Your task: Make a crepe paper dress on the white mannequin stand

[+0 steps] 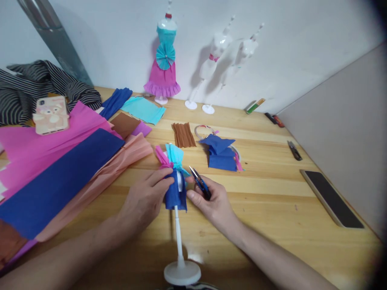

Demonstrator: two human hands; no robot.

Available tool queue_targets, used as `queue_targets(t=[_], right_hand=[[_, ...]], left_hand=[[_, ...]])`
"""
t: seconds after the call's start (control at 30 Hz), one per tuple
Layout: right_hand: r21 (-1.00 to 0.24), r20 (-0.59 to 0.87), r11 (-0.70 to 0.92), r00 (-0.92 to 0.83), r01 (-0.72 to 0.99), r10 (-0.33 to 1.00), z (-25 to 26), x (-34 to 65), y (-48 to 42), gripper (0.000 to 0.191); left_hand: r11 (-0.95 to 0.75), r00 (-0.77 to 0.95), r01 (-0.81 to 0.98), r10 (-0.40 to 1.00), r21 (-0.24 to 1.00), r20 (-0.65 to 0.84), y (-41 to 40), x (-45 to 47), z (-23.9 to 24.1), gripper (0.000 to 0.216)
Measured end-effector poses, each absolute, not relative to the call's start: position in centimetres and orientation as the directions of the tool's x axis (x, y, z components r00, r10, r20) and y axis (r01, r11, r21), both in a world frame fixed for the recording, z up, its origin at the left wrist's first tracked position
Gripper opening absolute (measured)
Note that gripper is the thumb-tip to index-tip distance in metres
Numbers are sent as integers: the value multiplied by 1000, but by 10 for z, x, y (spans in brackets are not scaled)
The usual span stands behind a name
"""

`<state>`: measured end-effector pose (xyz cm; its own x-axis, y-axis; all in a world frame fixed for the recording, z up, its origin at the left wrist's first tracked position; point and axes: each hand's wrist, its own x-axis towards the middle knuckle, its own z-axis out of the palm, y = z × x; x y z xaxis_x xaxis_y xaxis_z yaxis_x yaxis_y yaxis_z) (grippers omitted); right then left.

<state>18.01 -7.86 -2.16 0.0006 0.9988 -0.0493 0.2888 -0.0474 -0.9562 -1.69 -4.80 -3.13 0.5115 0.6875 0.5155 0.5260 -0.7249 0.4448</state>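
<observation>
A small white dress-form mannequin lies tilted on the table, its round base [182, 273] toward me. Pink and turquoise crepe paper [174, 155] is gathered at its top, with a blue crepe paper skirt [173, 197] below. The skirt parts at the right, where white shows through. My left hand [148, 191] is closed, its fingertips pressing the blue paper against the form. My right hand [216, 199] holds blue-handled thread snips [200, 183] close to the skirt's right edge, blades pointing up and away from me. Some of its fingers are hidden.
Long crepe paper sheets [69, 177] and a phone [51, 114] are at left. A dressed mannequin [165, 56] and two bare ones [216, 56] stand by the wall. Folded blue paper [222, 153], brown pleated paper [184, 135], more snips [294, 150] and a dark-topped flat block [332, 197] lie around.
</observation>
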Motion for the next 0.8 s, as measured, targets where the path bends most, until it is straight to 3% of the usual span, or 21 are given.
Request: queue_targets(t=[0.23,0.37,0.5,0.8], right_hand=[[-872,-13,-25,29,488,999,-25,177,-71,21],[-848,54,24,41,529,998,-25,180,-65,25],[-879,43,32,14,476,999,-22,178,-60,25],[-944,-14,-38,76,327,997,-25,171,-55,26]], left_hand=[[-776,614,579,617,250,492,-47,-15,-33,38],[-828,692,554,515,86,506,-46,-13,-34,37],[-844,715,536,441,-21,542,-47,-12,-33,33],[-842,728,537,431,-53,533,-51,-9,-30,35]])
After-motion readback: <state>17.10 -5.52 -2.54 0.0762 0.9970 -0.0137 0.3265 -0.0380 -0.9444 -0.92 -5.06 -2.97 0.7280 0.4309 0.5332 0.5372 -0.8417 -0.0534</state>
